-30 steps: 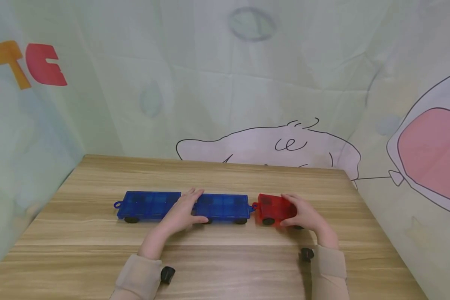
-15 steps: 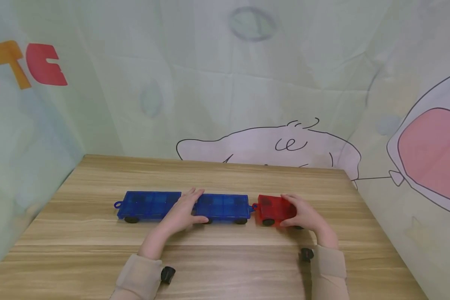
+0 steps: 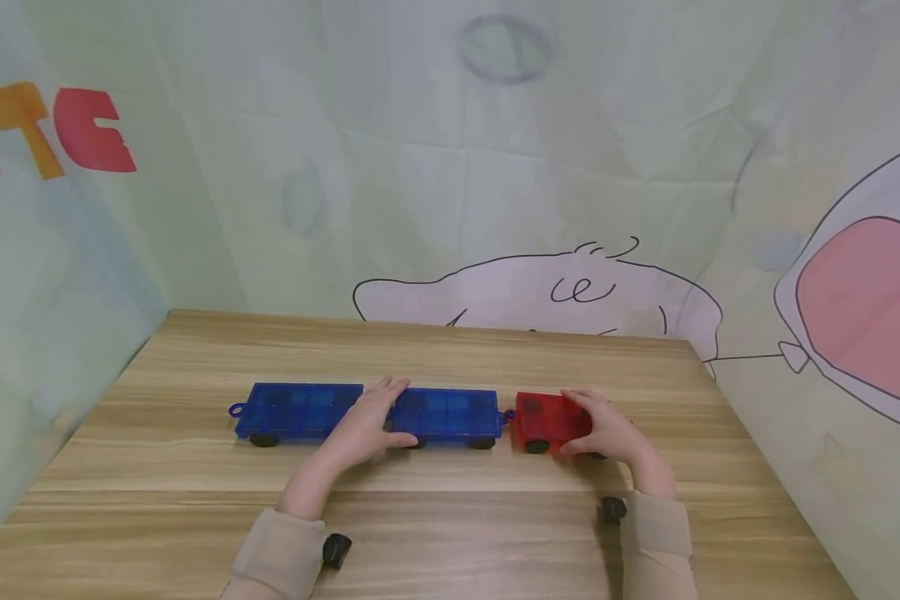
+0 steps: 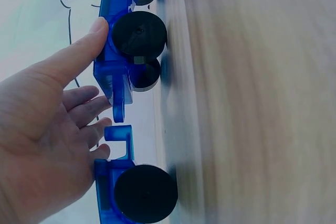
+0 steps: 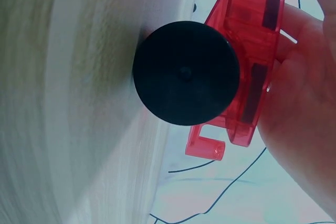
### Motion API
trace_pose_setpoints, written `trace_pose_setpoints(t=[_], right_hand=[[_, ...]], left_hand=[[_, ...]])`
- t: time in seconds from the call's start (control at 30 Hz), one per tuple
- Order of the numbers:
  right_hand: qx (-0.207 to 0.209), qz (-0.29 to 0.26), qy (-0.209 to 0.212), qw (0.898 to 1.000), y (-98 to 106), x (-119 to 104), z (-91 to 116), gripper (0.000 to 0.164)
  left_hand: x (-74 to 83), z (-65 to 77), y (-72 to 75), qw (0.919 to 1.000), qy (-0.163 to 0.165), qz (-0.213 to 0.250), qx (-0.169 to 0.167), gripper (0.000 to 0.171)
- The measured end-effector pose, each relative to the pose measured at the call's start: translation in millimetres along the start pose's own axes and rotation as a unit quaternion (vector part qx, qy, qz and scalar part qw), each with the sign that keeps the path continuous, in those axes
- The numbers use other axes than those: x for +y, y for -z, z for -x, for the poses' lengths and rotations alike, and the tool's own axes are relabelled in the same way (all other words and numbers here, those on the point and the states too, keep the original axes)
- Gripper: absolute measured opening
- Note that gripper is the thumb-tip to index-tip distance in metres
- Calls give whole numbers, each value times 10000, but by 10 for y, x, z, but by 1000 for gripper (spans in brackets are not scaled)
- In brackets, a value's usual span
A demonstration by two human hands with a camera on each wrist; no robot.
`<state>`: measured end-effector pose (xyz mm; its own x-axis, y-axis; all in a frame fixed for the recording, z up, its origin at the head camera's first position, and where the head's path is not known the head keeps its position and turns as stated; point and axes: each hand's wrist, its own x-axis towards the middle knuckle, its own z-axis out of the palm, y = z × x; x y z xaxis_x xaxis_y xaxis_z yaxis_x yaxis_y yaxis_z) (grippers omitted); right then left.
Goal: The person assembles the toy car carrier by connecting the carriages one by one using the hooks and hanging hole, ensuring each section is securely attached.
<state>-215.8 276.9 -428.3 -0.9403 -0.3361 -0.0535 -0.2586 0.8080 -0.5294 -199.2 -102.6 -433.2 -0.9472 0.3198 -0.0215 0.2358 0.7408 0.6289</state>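
Two see-through blue toy train cars with black wheels stand in a row with a shorter red toy car (image 3: 543, 417). My left hand (image 3: 363, 423) grips the left end of the middle blue car (image 3: 447, 412), its thumb (image 4: 92, 40) against the near side. The other blue car (image 3: 296, 408) is at the row's left end; its peg (image 4: 118, 133) sits just short of the middle car's coupling tab (image 4: 119, 106). With thumb and fingers, my right hand (image 3: 606, 427) holds the red car's right end. At the red car's left, a small coupling (image 3: 508, 415) meets the middle car.
The cars stand on a wood-grain table (image 3: 450, 517). A printed cloth backdrop (image 3: 390, 200) rises behind the table and along both sides. Black wrist cameras (image 3: 337, 550) sit at both beige sleeves (image 3: 277, 550).
The red car's left end has dropped slightly at the coupling. Both hands keep nearly the same places, and the blue cars stay put.
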Motion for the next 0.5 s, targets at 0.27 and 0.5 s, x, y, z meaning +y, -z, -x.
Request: trace_pose_setpoints(t=[0.27, 0.5], right_hand=[[-20, 18, -85, 10000, 4, -11, 8, 87], [67, 59, 55, 9999, 4, 4, 3, 89]], left_hand=[[-3, 2, 1, 10000, -58, 9, 12, 86], [-29, 2, -2, 9999, -118, 72, -17, 87]])
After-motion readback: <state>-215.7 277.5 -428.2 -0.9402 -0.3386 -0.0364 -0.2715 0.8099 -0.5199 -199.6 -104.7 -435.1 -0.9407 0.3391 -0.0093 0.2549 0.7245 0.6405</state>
